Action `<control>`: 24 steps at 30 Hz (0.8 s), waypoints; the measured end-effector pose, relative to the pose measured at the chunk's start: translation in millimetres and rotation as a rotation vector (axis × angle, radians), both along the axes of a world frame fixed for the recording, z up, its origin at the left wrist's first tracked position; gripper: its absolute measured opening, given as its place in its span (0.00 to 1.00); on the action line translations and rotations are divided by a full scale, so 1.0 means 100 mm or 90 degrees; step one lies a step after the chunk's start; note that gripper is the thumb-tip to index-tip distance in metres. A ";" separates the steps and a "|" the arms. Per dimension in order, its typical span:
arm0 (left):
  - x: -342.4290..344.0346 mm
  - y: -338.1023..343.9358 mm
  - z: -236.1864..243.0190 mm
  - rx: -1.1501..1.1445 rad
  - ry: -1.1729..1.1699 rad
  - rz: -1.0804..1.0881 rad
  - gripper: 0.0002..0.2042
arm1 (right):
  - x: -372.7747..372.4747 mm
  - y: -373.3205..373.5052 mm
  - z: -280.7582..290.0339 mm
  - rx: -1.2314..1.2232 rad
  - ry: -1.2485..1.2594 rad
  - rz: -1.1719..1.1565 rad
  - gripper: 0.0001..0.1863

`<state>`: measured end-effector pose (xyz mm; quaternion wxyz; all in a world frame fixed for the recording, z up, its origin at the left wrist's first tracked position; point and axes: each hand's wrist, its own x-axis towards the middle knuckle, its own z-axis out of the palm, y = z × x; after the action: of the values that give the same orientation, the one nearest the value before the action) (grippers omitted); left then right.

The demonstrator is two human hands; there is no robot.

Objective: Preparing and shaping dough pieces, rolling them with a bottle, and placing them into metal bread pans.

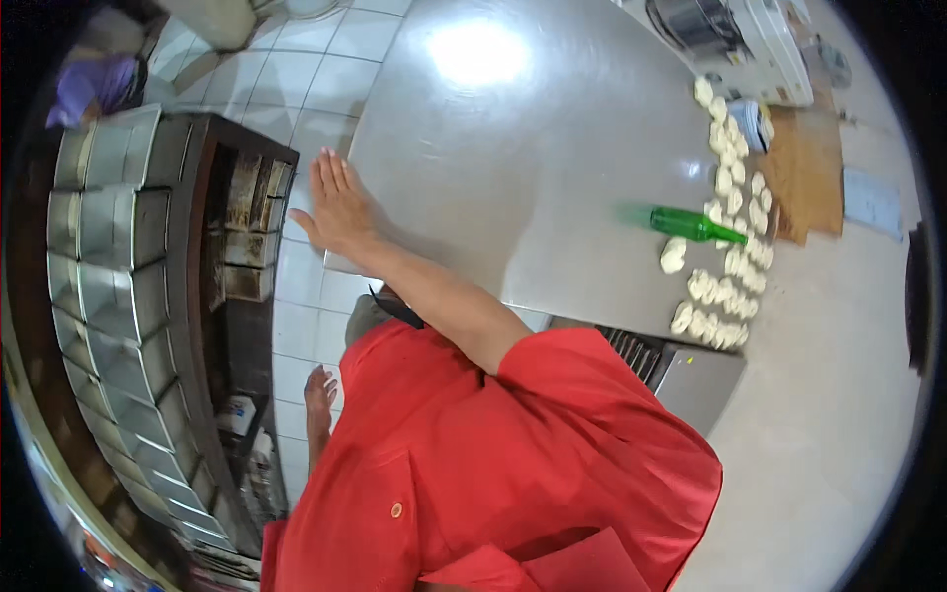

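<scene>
My right hand [340,212] is open, palm down, with its fingers stretched and its thumb held apart. It is at the left edge of the steel table [444,197], near the corner; I cannot tell whether it touches the metal. Low beside my body on the left, my left hand [319,395] hangs open and holds nothing. A green glass bottle [681,224] lies on its side toward the table's right, its left end smeared. Its neck reaches among several pale dough pieces [725,296] set in rows along the right edge. One dough lump [673,255] sits slightly apart.
Stacked metal baking tins [109,237] fill a dark rack [202,296] on the left. White tiles [296,335] cover the floor between rack and table. A white machine [769,49], a brown board [809,178] and a blue-and-white container [752,125] are at the far right.
</scene>
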<state>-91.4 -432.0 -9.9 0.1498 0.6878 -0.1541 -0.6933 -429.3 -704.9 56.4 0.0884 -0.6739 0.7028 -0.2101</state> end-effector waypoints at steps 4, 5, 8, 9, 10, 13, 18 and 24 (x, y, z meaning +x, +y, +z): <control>0.28 -0.97 0.19 -0.173 -0.035 -0.044 0.20 | -0.72 0.97 -0.19 0.131 -0.135 -0.067 0.45; 0.30 -1.18 0.25 -0.216 -0.061 0.034 0.20 | -1.03 1.41 -0.17 0.153 -0.078 -0.134 0.45; 0.23 -1.63 0.63 -0.280 -0.066 0.204 0.21 | -1.99 2.23 0.48 0.302 -0.194 -0.447 0.47; 0.27 -1.71 0.59 -0.266 -0.056 0.201 0.21 | -1.91 2.30 0.44 0.297 -0.198 -0.455 0.47; 0.34 -1.73 0.50 -0.253 -0.052 0.207 0.21 | -1.79 2.35 0.26 0.257 -0.130 -0.457 0.48; 0.43 -1.53 0.25 -0.199 -0.024 0.105 0.23 | -1.40 2.30 -0.28 0.126 0.063 -0.460 0.52; 0.68 -0.76 -0.24 -0.081 -0.051 -0.033 0.23 | -0.82 0.65 0.00 -0.061 0.008 0.040 0.46; 0.10 -0.88 0.20 0.026 -0.071 -0.093 0.22 | -0.22 0.56 0.29 0.277 -0.363 0.319 0.43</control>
<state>-80.9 -519.6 9.8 0.0764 0.7151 -0.1980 -0.6660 -450.9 -648.9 85.9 0.4670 -0.7043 0.4930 -0.2068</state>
